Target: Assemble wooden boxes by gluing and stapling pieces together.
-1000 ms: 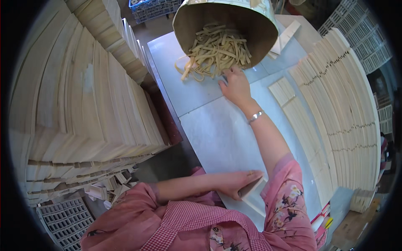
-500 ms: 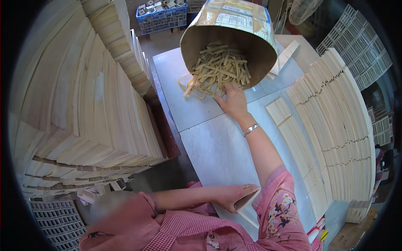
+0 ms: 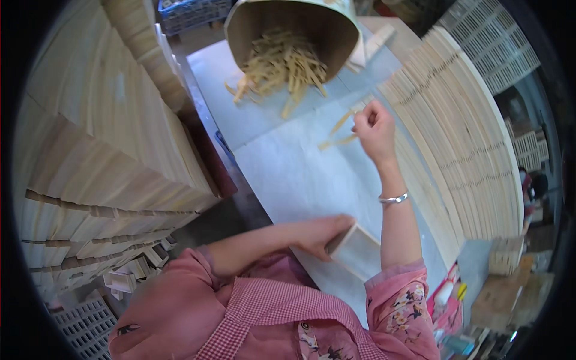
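Observation:
My right hand [image 3: 375, 129] is raised over the table, fingers pinched on a tan rubber band [image 3: 337, 143] that dangles in a loop to the left. Low at the table's near edge, my left hand [image 3: 327, 236] grips a small pale wooden box [image 3: 355, 251] by its left side; its fingers are partly hidden. At the far end a cardboard carton [image 3: 336, 36] lies on its side with its mouth toward me. A heap of rubber bands [image 3: 288, 63] fills its bottom and spills onto the table.
The pale table [image 3: 282, 174] runs away from me. Along its right side stand rows of thin wooden boards [image 3: 456, 132]. Tall wooden stacks [image 3: 108, 132] rise on the left. A blue crate [image 3: 195, 17] sits beyond, and a plastic grid crate [image 3: 87, 324] at lower left.
My right hand has left the heap and come back toward me and right, now with a rubber band. The box in my left hand has turned and shows its open inside. The view has shifted.

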Tool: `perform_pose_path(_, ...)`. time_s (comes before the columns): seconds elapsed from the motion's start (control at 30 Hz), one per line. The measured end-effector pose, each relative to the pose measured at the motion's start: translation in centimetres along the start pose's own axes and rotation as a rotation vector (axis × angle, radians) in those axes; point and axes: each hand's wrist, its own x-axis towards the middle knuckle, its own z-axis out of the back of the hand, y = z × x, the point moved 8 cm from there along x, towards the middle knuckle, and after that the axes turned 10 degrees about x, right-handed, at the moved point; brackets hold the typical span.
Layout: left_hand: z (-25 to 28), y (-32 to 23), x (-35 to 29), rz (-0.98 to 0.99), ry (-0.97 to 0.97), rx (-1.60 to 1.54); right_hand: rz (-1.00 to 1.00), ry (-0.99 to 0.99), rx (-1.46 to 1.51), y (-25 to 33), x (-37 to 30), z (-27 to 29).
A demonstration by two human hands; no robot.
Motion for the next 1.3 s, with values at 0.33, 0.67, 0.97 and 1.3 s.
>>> perform_pose_path(0.33,0.2,-1.1,-0.4,0.075,-0.027,0.163,-0.317,0.125,-0.361,-0.1,-14.6,8.5)
perform_pose_path(0.67,-0.7,-1.4,-0.6,0.154,0.035,0.279,-0.352,0.320,-0.233,2.4,-23.0,3.8)
perform_pose_path(0.97,-0.5,-1.3,-1.3,-0.008,-0.090,0.592,-0.438,0.285,-0.631,7.4,-30.0,3.8)
perform_pose_path(1.3,-0.8,-1.9,0.3,-0.089,-0.061,0.594,-0.231,0.066,-0.641,7.1,-38.4,3.7)
